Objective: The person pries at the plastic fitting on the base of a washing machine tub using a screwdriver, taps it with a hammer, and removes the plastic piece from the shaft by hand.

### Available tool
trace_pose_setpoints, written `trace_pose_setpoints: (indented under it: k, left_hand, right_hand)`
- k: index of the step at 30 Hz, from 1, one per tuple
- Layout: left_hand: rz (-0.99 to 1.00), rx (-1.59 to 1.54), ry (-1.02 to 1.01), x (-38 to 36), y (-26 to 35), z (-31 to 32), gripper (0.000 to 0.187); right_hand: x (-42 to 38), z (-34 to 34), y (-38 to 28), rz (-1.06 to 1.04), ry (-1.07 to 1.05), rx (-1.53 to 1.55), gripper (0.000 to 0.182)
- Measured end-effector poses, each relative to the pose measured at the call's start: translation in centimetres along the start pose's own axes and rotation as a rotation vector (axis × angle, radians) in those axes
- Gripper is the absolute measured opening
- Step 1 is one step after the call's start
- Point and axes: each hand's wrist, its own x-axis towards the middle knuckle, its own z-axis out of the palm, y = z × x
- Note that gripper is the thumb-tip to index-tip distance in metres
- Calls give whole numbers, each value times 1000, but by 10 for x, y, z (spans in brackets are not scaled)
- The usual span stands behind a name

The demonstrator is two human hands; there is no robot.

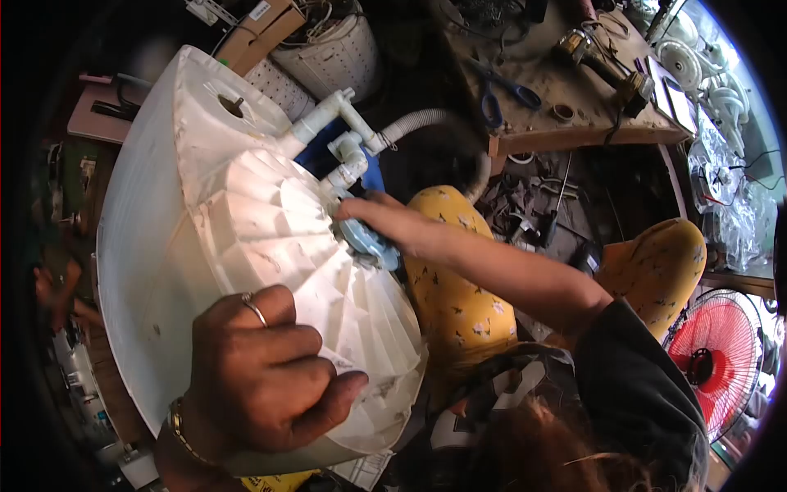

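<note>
The left hand point(266, 369), ringed and braceleted, curls into a fist before the large white ribbed plastic tub point(279, 221), tilted beside the yellow floral trousers point(463, 279). The right hand point(373, 217) touches its blue-grey plastic part point(367, 243), grip partly hidden, unclear. Beyond, the brown cardboard box's point(261, 37) label point(260, 11) is unreadable.

- Worktop point(525, 141), wooden, dusty, upper right.
- Floor point(564, 225), dark, cluttered.
- Fan point(713, 361), red-bladed, wire guard, lower right.
- Light, bright bluish-white, right edge; left side dim.
</note>
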Motion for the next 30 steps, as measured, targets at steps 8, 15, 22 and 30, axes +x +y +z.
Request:
trace_pose_setpoints:
  k: [8, 15, 22, 30]
  left_hand:
    - [42, -36, -91, 1, -2, -6, 36]
    - [29, -35, -73, 5, -2, -2, 35]
    - [-3, -5, -73, 3, -3, -4, 32]
    - [-5, 20, -45, 3, 3, -6, 37]
  right_hand:
    - [-9, -23, 0, -27, -102, -147, 87]
    - [-91, -211, 55, -482, 1109, -36, 36]
    - [-97, -345, 284, 370, 1216, -1045, 66]
    - [-155, -301, 166, -181, 1546, -1148, 46]
